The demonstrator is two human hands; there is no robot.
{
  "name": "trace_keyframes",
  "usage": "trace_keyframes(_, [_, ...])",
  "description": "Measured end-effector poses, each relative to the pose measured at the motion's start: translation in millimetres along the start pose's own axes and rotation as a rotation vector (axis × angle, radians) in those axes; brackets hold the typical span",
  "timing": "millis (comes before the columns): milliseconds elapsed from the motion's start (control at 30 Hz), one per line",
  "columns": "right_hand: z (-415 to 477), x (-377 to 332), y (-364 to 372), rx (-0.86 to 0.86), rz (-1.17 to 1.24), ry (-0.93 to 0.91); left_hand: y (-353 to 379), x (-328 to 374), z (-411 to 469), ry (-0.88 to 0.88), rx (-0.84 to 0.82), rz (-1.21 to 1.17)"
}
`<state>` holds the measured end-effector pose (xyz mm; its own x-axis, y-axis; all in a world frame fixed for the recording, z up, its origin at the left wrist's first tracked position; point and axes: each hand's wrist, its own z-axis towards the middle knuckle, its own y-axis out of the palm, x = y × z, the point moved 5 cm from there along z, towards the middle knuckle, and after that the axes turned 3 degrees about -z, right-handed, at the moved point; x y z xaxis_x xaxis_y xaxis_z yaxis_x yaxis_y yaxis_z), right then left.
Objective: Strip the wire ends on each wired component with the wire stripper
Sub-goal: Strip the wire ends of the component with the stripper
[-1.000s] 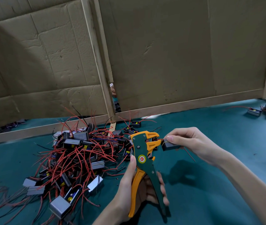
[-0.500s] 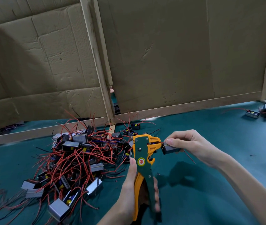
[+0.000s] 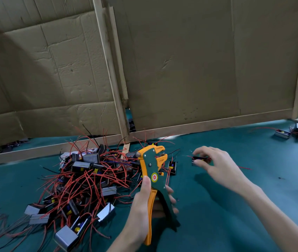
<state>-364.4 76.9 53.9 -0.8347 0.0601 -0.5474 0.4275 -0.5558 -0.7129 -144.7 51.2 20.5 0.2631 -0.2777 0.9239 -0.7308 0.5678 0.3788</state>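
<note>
Wire stripper [image 3: 151, 166] stands upright, handles gripped by the left hand [image 3: 139, 215]. At three o'clock of its head, clear of it, the right hand [image 3: 222, 170] pinches a wired component [image 3: 199, 158]. Feed one lead squarely into the blades before squeezing. Tangled pile [image 3: 82, 179] lies at nine o'clock.

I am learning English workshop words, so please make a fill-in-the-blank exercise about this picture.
1. The left hand grips a wire stripper coloured green and ____.
2. The right hand pinches a small component to the ____ of the stripper.
3. Most wires in the pile are ____.
4. The wall behind the table is ____.
Missing words: orange; right; red; cardboard.
</note>
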Motion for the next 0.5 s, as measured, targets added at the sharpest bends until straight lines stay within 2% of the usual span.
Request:
trace_keyframes(67, [1,16,4,-0.023,-0.245,0.074,-11,13,-1,0.168,0.077,0.277])
trace_keyframes(133, [2,33,7,-0.064,-0.399,0.158,-19,22,-3,0.324,0.134,0.679])
trace_keyframes(200, [2,45,7,-0.076,-0.434,0.220,-21,25,-6,0.431,0.202,1.103])
trace_keyframes(267, [3,53,5,-0.065,-0.410,0.273,-13,18,-8,0.461,0.227,1.537])
trace_keyframes(300, [3,56,4,-0.055,-0.396,0.284,-8,11,-7,0.450,0.217,1.682])
trace_keyframes(400, [5,59,2,-0.055,-0.378,0.297,6,-9,-5,0.269,0.134,1.885])
trace_keyframes(500, [4,59,7,-0.079,-0.403,0.273,18,-8,-11,0.356,0.205,1.934])
